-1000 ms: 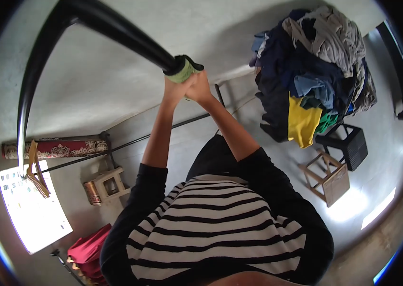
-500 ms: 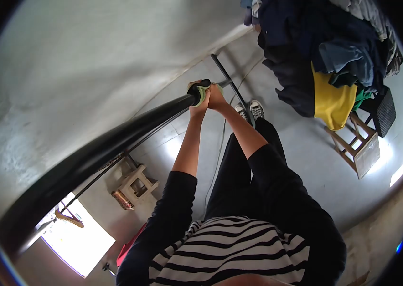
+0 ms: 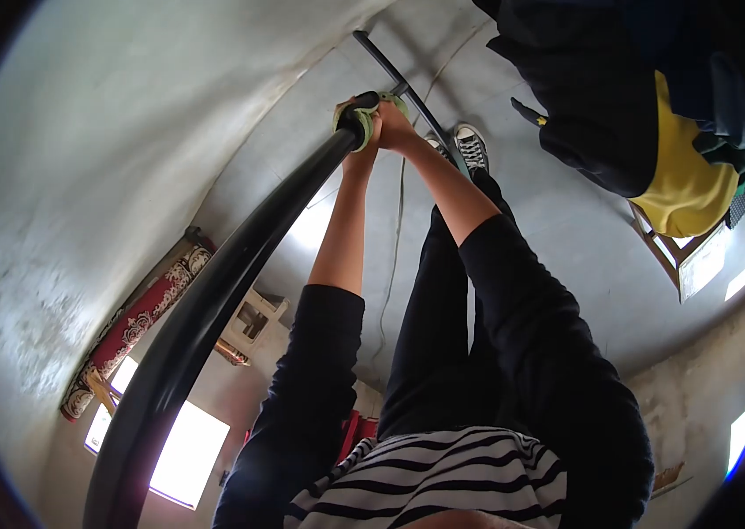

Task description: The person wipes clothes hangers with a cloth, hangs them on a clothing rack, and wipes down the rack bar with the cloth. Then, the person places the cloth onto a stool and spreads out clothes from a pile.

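Observation:
A thick black metal pole (image 3: 240,238) rises from a floor bar (image 3: 390,66) toward my head, like a rack's upright. Around its lower part is a light green cloth (image 3: 366,132). My left hand (image 3: 364,154) wraps the cloth and pole from the near side. Beside it, my right hand (image 3: 395,126) is closed on the same cloth from the right. Both hands touch each other, and most of their fingers are hidden behind the pole and cloth.
Dark clothes (image 3: 584,97) and a yellow garment (image 3: 685,189) hang over a wooden stool (image 3: 668,256) at right. A red patterned roll (image 3: 139,322) leans by the left wall. A cable (image 3: 397,229) runs along the floor near my shoes (image 3: 469,148).
My view has shifted, so the pole looks steeper and my hands sit higher in the picture. The red roll has come into sight. Both hands still grip the cloth around the pole.

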A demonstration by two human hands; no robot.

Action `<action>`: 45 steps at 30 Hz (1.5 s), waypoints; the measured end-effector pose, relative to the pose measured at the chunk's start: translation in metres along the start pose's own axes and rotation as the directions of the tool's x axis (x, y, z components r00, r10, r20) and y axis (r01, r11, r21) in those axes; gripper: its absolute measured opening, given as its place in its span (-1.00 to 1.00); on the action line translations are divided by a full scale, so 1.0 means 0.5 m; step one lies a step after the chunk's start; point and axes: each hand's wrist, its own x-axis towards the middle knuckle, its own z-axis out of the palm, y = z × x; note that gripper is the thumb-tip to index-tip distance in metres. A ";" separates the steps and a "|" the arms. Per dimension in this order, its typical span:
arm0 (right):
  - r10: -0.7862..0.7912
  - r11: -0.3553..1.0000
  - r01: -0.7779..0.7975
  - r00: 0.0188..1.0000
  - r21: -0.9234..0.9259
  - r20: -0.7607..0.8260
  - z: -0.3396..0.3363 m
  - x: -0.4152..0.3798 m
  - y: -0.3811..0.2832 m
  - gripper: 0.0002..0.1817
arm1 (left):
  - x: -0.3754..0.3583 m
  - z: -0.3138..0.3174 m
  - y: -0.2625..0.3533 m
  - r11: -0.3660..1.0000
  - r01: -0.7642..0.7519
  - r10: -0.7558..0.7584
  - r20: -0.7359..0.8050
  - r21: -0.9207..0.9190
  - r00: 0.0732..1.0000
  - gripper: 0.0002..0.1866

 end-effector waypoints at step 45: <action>-0.054 0.996 0.067 0.977 0.058 -0.204 -0.002 -0.023 -0.090 -0.81 | -0.037 -0.032 0.087 0.977 0.154 -0.179 -0.181 -0.146 0.967 -0.60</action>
